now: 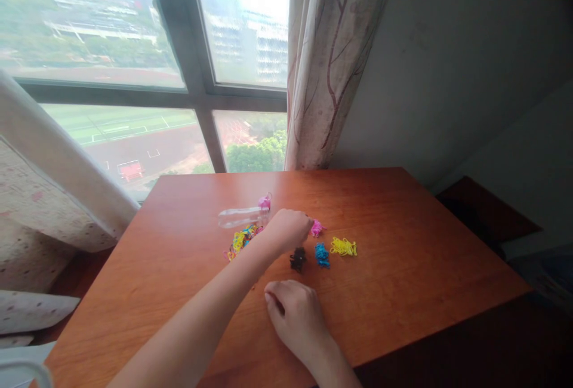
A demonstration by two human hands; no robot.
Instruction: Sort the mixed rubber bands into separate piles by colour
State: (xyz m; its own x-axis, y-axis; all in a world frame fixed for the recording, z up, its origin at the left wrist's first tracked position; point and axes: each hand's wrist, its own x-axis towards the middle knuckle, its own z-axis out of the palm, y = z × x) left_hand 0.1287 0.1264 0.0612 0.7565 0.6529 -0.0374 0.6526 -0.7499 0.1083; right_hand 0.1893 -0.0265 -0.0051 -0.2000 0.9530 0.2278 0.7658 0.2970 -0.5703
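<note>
My left hand (pixel 290 230) reaches across the wooden table (pixel 403 227), fingers curled into a loose fist, its fingertips at a small pink pile of rubber bands (pixel 317 228). What the fingers pinch is hidden. Just in front lie a black pile (pixel 298 258), a blue pile (pixel 321 254) and a yellow pile (pixel 343 247). A mixed-colour heap of bands (pixel 242 240) lies under my left forearm. My right hand (pixel 296 316) rests on the table nearer to me, fingers curled under, nothing visible in it.
A clear plastic bottle (pixel 242 216) lies on its side beyond the mixed heap, with a pink cap (pixel 265 201) by its mouth. A curtain (pixel 331 59) and window stand behind the table. A patterned cushion (pixel 40 197) is on the left, a dark ledge (pixel 483 209) on the right.
</note>
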